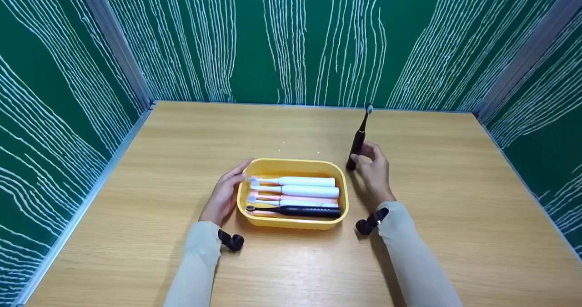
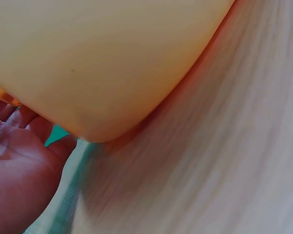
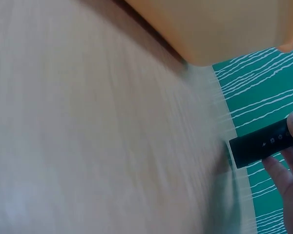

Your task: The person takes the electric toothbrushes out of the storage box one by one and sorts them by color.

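Note:
My right hand (image 1: 375, 173) pinches a black electric toothbrush (image 1: 357, 145) by its lower handle, to the right of a yellow plastic basket (image 1: 295, 224). The toothbrush stands nearly upright, brush head on top; small icons show on its handle (image 3: 263, 145) in the right wrist view. At the basket's left end, my left hand (image 1: 223, 195) holds the rim, its fingers (image 2: 27, 117) bent against it. Inside lie several white electric toothbrushes (image 1: 309, 191) and a black one (image 1: 309, 211), heads to the left. Pink parts show partly hidden beneath them.
A wooden table (image 1: 191, 138) carries everything. Green panels with wavy white lines (image 1: 248, 43) rise behind and at both sides. Tiny white specks (image 1: 279, 150) lie behind the basket. A small black camera (image 1: 232, 242) sits on each wrist.

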Motion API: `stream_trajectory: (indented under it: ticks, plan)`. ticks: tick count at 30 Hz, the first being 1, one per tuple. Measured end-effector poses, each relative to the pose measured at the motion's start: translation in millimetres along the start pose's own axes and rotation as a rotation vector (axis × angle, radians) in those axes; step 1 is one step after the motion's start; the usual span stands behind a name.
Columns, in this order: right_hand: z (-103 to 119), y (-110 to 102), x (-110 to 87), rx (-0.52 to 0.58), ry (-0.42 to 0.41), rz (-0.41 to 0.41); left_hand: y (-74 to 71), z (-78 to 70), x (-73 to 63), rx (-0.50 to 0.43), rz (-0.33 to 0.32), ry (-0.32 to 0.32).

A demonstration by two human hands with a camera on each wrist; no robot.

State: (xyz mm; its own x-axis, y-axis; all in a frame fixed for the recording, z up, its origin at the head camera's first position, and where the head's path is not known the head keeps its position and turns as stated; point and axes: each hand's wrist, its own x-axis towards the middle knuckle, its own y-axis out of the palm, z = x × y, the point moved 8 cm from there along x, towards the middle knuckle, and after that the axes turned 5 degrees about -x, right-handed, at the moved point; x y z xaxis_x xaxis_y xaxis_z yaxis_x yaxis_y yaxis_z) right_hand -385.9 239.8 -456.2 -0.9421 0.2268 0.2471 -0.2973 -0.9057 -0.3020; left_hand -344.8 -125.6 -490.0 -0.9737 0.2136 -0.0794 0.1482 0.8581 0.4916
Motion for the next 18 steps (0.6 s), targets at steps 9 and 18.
stream_trajectory:
  ticks: [9, 18]
  plan:
    - [-1.9, 4.0, -1.9, 0.005, 0.007, 0.007, -2.5, 1.0, 0.7, 0.001, -0.026, -0.013]
    - [-4.6, 6.5, -0.4, -0.013, 0.03, 0.029, -1.3, -0.1, 0.0, -0.001, -0.02, -0.01]
